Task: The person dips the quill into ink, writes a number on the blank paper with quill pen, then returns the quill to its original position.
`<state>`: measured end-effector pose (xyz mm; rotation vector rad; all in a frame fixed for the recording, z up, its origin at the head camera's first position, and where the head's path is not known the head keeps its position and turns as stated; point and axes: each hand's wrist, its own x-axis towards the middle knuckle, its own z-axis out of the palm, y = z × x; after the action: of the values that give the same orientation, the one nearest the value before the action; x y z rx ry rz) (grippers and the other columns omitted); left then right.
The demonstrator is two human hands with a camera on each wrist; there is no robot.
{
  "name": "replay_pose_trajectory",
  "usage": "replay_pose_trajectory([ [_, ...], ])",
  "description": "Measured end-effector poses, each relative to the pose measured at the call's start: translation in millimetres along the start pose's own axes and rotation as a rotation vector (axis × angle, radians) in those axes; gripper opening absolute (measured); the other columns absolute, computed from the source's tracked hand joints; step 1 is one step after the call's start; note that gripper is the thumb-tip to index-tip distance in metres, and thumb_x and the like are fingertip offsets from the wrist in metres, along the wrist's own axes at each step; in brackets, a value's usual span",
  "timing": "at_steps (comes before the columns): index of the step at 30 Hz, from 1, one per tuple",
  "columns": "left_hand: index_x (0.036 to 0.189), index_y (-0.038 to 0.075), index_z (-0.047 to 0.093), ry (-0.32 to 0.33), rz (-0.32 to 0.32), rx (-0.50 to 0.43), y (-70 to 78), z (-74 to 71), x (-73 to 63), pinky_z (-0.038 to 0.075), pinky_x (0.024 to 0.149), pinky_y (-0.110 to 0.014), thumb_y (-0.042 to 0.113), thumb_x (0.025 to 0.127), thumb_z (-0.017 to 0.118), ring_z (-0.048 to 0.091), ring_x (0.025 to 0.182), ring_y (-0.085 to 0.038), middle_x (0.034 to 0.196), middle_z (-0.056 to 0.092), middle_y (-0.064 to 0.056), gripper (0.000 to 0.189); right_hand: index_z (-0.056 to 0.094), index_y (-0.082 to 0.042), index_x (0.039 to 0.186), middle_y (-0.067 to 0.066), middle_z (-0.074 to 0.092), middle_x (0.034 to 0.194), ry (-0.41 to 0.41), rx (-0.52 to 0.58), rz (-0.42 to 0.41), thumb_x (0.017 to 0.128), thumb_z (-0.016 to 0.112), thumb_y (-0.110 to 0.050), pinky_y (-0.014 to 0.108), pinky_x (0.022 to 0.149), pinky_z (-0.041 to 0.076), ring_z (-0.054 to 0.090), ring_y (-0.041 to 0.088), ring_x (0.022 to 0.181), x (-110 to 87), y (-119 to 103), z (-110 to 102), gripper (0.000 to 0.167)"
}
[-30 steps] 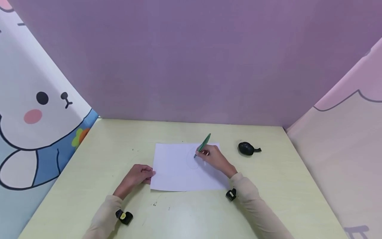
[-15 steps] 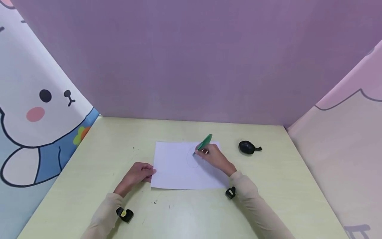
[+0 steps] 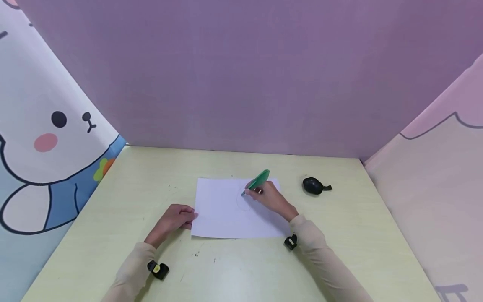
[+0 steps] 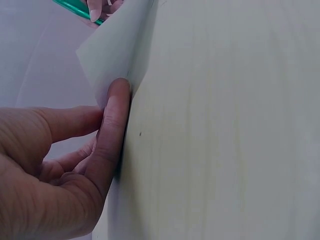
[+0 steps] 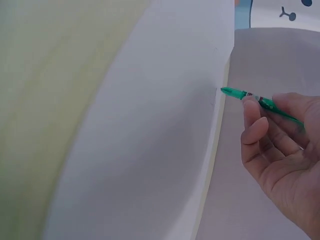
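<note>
A white sheet of paper (image 3: 219, 212) lies on the table in the head view, with a faint curved outline (image 3: 243, 208) drawn on its right half. My right hand (image 3: 272, 197) pinches a green pen (image 3: 259, 179) whose tip meets the paper near that outline. In the right wrist view the green pen (image 5: 267, 103) sits between thumb and fingers. At the sheet's left edge is my left hand (image 3: 174, 218). The left wrist view shows its thumb and finger (image 4: 116, 112) pinching the paper (image 4: 110, 55), which bends up a little there.
A black rounded object with a short strap (image 3: 313, 186) lies on the pale table (image 3: 234, 277), right of the paper. A purple wall (image 3: 241, 75) stands behind. Printed side panels (image 3: 41, 163) border the table at left and right.
The pen tip has moved a little to the left over the paper, and the pen leans over slightly more. My left hand keeps its place on the sheet's edge.
</note>
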<state>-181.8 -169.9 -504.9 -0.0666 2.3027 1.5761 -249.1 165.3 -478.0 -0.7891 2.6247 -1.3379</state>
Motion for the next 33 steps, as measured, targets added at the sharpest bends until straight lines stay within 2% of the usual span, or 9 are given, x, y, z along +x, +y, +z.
replay_pose_trajectory([
  [9, 0.107, -0.012, 0.069, 0.02, -0.021, 0.01, 0.2, 0.4, 0.2, 0.063, 0.068, -0.028, 0.005, 0.098, 0.069, 0.069, 0.072, -0.013, 0.087, 0.071, -0.011, 0.019, 0.075, -0.002, 0.112, 0.009, 0.078, 0.102, 0.003, -0.036, 0.001, 0.101, 0.07, -0.008, 0.025, 0.07, 0.059, 0.071, 0.023, 0.083, 2.9, 0.8, 3.8, 0.014],
  [19, 0.108, -0.012, 0.068, 0.02, -0.028, 0.02, 0.9, 2.4, -0.9, 0.063, 0.069, -0.029, 0.006, 0.099, 0.069, 0.069, 0.072, -0.013, 0.088, 0.071, -0.011, 0.02, 0.076, -0.002, 0.114, 0.007, 0.078, 0.102, -0.01, -0.035, -0.001, 0.102, 0.069, -0.009, 0.025, 0.07, 0.058, 0.068, 0.014, 0.079, 2.0, 0.9, 7.4, 0.015],
  [25, 0.108, -0.011, 0.069, 0.024, -0.024, 0.031, 1.5, 2.1, -0.9, 0.063, 0.068, -0.029, 0.006, 0.099, 0.069, 0.068, 0.073, -0.014, 0.089, 0.071, -0.012, 0.019, 0.075, -0.003, 0.114, 0.009, 0.078, 0.104, -0.022, -0.023, -0.01, 0.102, 0.068, -0.01, 0.026, 0.07, 0.059, 0.07, 0.021, 0.08, 2.7, -0.8, 8.6, 0.016],
  [33, 0.107, -0.011, 0.069, 0.015, -0.01, 0.028, 0.8, 1.6, 1.3, 0.063, 0.068, -0.029, 0.006, 0.098, 0.069, 0.068, 0.072, -0.014, 0.088, 0.071, -0.011, 0.019, 0.076, -0.002, 0.113, 0.008, 0.078, 0.103, -0.014, -0.034, -0.018, 0.102, 0.068, -0.01, 0.025, 0.07, 0.059, 0.07, 0.019, 0.081, 1.9, -1.8, 8.4, 0.016],
])
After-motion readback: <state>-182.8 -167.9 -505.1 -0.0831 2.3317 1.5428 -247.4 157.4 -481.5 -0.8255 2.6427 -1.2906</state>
